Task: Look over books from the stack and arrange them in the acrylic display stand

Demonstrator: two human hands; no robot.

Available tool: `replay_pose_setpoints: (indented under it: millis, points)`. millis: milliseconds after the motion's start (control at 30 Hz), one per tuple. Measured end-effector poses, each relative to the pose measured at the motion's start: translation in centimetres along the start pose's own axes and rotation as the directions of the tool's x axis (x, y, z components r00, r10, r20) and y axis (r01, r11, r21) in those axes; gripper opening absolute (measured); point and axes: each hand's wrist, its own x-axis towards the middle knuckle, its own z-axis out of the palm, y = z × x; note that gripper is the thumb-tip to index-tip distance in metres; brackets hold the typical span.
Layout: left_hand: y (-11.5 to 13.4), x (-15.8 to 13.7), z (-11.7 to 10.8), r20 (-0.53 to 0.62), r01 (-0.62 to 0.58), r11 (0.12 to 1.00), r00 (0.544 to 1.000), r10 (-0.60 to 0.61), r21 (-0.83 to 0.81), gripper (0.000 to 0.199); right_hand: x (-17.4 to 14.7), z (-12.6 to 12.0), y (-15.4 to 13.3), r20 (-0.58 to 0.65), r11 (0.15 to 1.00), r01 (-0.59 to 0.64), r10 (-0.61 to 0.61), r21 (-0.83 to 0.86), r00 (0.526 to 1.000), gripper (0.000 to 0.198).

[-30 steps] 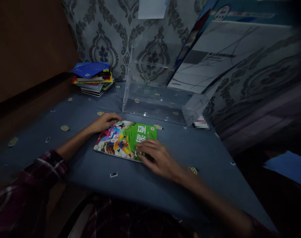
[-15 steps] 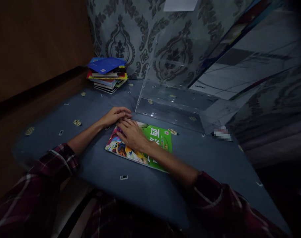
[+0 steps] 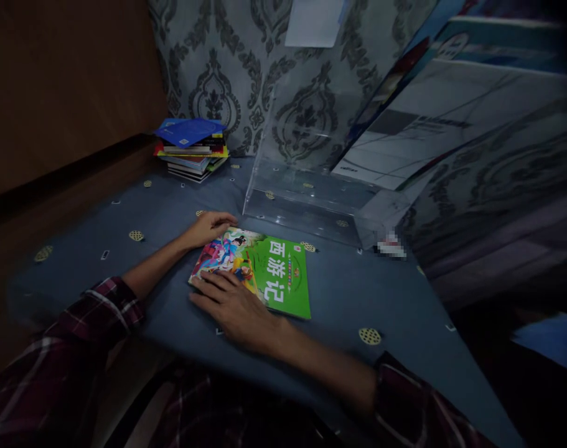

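The likeliest trouble, as I judge it, is the book (image 3: 264, 274) slipping: it lies flat on the cloth-covered tabletop (image 3: 339, 298), and a sideways push from the right hand (image 3: 236, 308) alone could skid it or turn it askew. A push toward the far side could run it into the clear rack (image 3: 302, 218), which stands just beyond its far edge. Hard pressure on the near left corner might also bend or crease the cover, since it looks like a thin paperback.

The book lies to the right of the left hand (image 3: 211, 229), which rests at its far left corner with the fingers loosely curved; I cannot tell whether they pinch the edge. The right hand is spread fairly wide, palm down and closed on nothing, its fingers over the near left part of the cover and its palm reaching past the near edge. Most of the green half lies free, to the right of and farther than those fingers. The stack of books (image 3: 190, 152) sits well apart, far left.
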Motion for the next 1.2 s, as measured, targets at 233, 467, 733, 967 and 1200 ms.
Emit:
replay_pose_setpoints:
  millis: [233, 467, 733, 967, 1200]
  points:
    - [1.4, -0.7, -0.3, 0.071, -0.058, 0.955, 0.997, 0.039, 0.291, 0.035, -1.1, 1.1, 0.5, -0.077, 0.998, -0.059, 0.060, 0.004, 0.995, 0.033]
    - [5.6, -3.3, -0.8, 0.131, -0.048, 0.711, 0.989, -0.063, 0.702, 0.027, -5.9, 0.3, 0.8, -0.239, 0.990, -0.065, 0.093, 0.121, 0.967, 0.028]
    - [11.2, -7.1, 2.7, 0.204, 0.079, 0.741, 0.937, -0.284, 0.666, 0.030, -13.5, -2.1, 4.1, -0.480, 0.918, -0.327, 0.396, 0.225, 0.782, 0.031]
    - [12.2, -6.2, 4.5, 0.074, 0.171, 0.596, 0.928, -0.365, 0.784, 0.021, -14.2, -2.2, 4.2, -0.456, 0.877, -0.372, 0.477, 0.303, 0.751, 0.031]
    - [11.3, -5.1, 5.0, 0.013, 0.174, 0.583, 0.953, -0.303, 0.794, 0.020, -14.2, -1.8, 4.1, -0.431, 0.838, -0.422, 0.542, 0.347, 0.721, 0.029]
